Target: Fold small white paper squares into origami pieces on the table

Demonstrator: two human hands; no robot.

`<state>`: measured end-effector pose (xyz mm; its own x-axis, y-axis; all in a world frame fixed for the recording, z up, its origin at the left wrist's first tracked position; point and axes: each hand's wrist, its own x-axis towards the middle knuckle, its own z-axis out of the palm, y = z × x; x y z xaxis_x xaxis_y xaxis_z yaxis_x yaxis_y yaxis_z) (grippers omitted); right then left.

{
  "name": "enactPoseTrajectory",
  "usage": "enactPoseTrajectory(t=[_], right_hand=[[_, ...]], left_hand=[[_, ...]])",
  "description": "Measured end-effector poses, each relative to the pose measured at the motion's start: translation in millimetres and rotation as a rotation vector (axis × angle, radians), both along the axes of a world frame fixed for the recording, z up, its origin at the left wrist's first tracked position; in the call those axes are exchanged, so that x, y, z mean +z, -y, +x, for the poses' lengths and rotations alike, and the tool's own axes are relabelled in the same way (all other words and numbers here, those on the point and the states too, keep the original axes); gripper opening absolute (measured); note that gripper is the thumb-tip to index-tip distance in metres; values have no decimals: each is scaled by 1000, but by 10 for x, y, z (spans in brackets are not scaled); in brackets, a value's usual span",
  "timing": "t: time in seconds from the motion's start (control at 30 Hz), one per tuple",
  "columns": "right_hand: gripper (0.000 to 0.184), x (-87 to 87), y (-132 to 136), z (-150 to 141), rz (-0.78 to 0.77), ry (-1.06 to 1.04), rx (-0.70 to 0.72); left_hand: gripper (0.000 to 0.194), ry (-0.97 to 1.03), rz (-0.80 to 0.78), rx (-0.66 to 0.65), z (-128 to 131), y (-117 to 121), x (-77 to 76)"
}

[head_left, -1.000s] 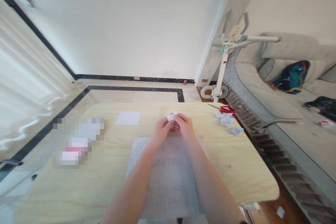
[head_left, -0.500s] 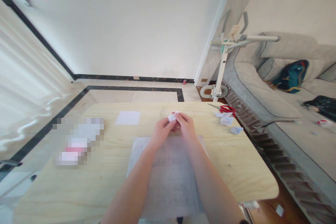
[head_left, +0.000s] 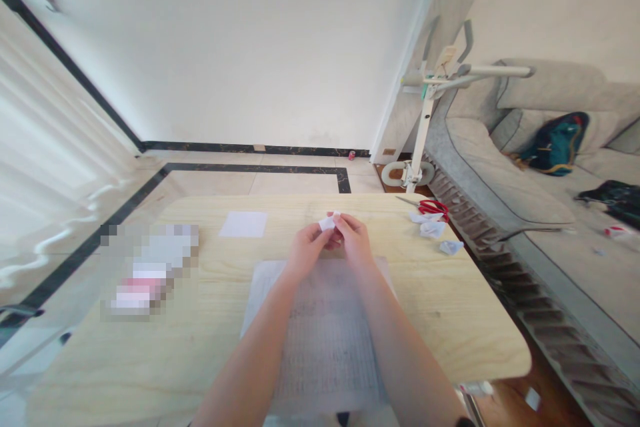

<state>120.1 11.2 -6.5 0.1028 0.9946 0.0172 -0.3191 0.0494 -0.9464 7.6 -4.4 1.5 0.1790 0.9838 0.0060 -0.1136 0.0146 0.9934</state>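
A small folded piece of white paper (head_left: 327,222) is pinched between my two hands, above the far middle of the table. My left hand (head_left: 309,245) grips its left side with thumb and fingers. On the other side, my right hand (head_left: 353,235) pinches the paper's right end. The fingers of both hands meet beneath it and partly hide it. Under my forearms lies a printed sheet (head_left: 325,347) covered in rows of text or figures. A flat white paper square (head_left: 243,224) rests to the left of my hands.
Red-handled scissors (head_left: 433,208) lie at the table's far right, beside folded papers (head_left: 431,228) and a bluish folded paper (head_left: 451,247). A blurred-out item (head_left: 155,267) sits on the left of the wooden table (head_left: 465,320). A grey sofa (head_left: 505,177) stands to the right.
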Motion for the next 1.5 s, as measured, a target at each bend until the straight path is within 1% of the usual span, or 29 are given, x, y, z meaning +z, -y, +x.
enactPoseTrajectory(t=[0.2,0.4,0.77,1.0,1.1,1.23,1.33,1.5], right_hand=[[25,24,1,-4,9,-42,-9],[25,26,4,-4,-3,-75,6],[28,-44,-24,25,27,44,-22],[28,-48,-27,20,20,28,-10],[27,-52,-36,15,13,46,-39],[24,-55,-50,17,47,123,-77],[27,-58,-53,23,67,199,-105],[29,-52,-52,27,3,171,-172]], left_hand=[[28,-14,20,0,-7,-2,-29],[28,-34,18,4,-6,9,-18],[26,-33,3,14,-8,-7,-26],[26,-7,-12,9,-9,-10,-30],[26,-11,-20,21,-10,-11,-32],[27,-49,-2,35,-12,-6,-7],[27,-64,-12,63,-10,9,37],[25,-43,-36,79,-4,22,76]])
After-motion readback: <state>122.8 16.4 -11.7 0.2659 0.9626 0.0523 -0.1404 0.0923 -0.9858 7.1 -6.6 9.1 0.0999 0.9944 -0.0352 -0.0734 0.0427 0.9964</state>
